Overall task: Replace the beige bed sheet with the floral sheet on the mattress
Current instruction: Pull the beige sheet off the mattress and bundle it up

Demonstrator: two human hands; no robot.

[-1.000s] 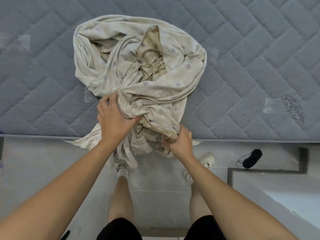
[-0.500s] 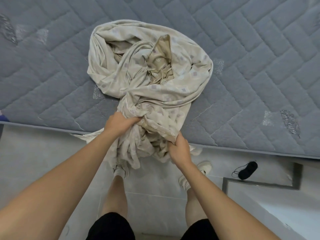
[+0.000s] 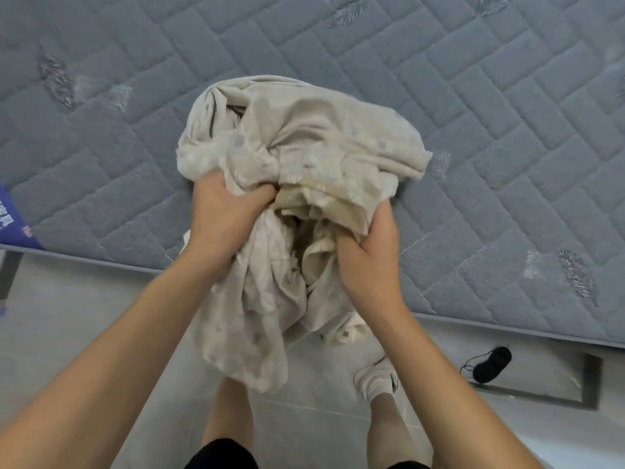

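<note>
Grey quilted mattress [image 3: 473, 137] lies bare — the beige sheet [image 3: 304, 150] is bunched at its near edge, left hand [image 3: 223, 214] and right hand [image 3: 368, 255] both clenched in it. Removal seems nearly finished; next, carry it away and fetch the floral one.

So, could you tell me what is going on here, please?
A person stands at the edge of a bare grey quilted mattress, gripping a bundled-up beige bed sheet with both hands. The left hand and right hand clutch its near side, and part hangs over the floor. No floral sheet is in view.
</note>
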